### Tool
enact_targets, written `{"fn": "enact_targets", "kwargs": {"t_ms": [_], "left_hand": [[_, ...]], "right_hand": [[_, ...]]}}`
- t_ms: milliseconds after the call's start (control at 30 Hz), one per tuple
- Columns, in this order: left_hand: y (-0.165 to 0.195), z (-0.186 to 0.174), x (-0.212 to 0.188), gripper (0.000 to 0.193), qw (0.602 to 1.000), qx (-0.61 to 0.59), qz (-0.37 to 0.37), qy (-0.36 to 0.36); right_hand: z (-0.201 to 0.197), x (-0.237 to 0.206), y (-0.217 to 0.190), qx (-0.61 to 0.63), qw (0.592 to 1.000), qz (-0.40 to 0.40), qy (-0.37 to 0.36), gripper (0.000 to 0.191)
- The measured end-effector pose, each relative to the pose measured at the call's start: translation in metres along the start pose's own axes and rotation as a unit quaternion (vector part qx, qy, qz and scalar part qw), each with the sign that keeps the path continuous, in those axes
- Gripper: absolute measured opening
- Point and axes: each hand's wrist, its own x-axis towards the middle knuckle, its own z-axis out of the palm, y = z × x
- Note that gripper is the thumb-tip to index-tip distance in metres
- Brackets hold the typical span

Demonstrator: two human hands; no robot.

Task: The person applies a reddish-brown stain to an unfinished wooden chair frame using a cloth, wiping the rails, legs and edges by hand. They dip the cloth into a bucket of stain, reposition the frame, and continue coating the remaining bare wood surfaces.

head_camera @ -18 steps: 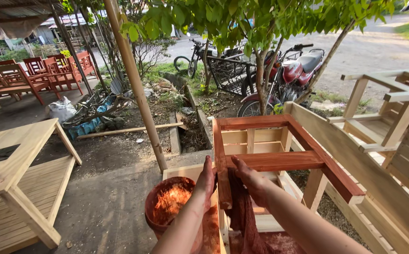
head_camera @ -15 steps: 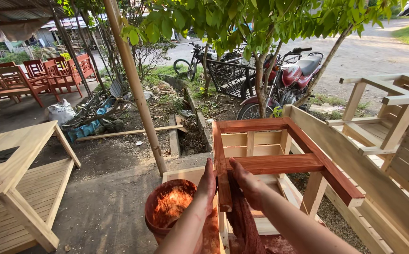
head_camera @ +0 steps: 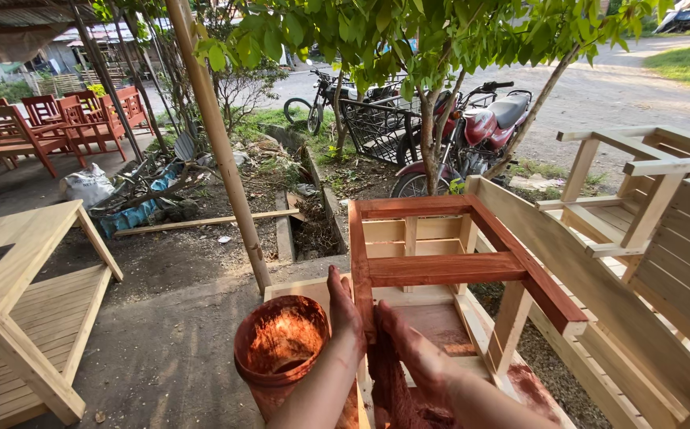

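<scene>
Since half a second ago both hands have barely shifted on the chair frame. My left hand lies flat, fingers straight, against its red-stained post; my right hand presses a stained rag on the same post. Left of them stands the stain bucket.

Red-brown stain coats the chair frame, the bucket and seemingly both hands
</scene>
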Motion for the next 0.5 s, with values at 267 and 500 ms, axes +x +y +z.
{"fn": "enact_targets", "kwargs": {"t_ms": [267,500], "left_hand": [[0.007,-0.021,0.01,0.097,1.0,-0.021,-0.019,0.0],[0.023,-0.039,0.01,0.112,0.984,-0.161,-0.077,-0.021]], "right_hand": [[0.014,-0.026,-0.008,-0.156,0.985,-0.07,-0.005,0.083],[0.049,-0.012,-0.045,-0.595,0.794,-0.123,-0.005,0.088]]}}
